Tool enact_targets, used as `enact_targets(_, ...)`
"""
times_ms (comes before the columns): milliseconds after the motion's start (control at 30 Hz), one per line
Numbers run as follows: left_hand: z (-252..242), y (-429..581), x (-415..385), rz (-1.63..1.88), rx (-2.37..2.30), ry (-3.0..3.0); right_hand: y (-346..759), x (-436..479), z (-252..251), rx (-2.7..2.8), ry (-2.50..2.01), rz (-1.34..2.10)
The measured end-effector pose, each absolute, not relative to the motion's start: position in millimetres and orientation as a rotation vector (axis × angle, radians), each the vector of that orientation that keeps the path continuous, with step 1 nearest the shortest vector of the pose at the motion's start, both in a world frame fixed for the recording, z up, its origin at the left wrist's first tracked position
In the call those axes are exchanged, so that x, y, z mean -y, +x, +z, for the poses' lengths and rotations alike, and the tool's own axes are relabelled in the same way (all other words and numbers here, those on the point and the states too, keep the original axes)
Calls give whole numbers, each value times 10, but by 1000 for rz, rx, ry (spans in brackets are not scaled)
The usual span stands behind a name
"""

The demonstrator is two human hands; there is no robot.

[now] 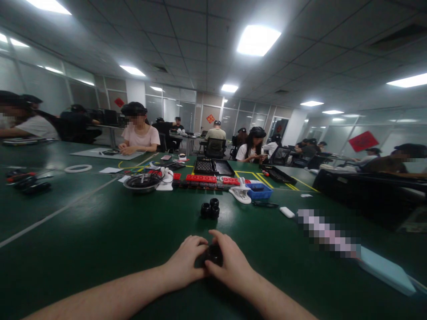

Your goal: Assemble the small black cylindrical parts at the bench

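Low in the view, my left hand (187,262) and my right hand (228,262) meet around a small round black object (214,254) on the green table (133,249). The fingers of my right hand curve over its right side, thumb in front. My left hand is curled against its left side, the fingertips partly hidden behind it. Just beyond the hands stands a tight cluster of several similar black round pieces (211,209).
Across the table lie a dark bowl of cables (142,182), red strips (201,178), a blue bin (259,191) and black trays (215,166). Tools (28,180) lie far left. A light blue box (387,269) sits at right. People sit beyond.
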State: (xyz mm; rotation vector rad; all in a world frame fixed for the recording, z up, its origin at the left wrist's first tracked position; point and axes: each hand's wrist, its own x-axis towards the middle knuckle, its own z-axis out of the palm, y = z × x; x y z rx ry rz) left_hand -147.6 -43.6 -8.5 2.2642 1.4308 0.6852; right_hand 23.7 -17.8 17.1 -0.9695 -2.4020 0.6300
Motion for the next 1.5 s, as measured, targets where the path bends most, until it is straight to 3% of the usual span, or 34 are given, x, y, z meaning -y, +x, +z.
enact_targets(200, -85, -1473, 441, 706, -1426, 2269, 263, 231, 232, 2491, -698, 627)
enact_targets(633, -98, -1478, 449, 686, -1463, 2267, 210, 197, 186, 2345, -1149, 489)
enact_targets(967, -73, -1480, 444, 690, -1433, 2247, 281, 219, 210, 2455, -653, 684)
enact_targets(1500, -60, -1467, 463, 682, -1457, 2271, 213, 192, 170, 2302, -1062, 512)
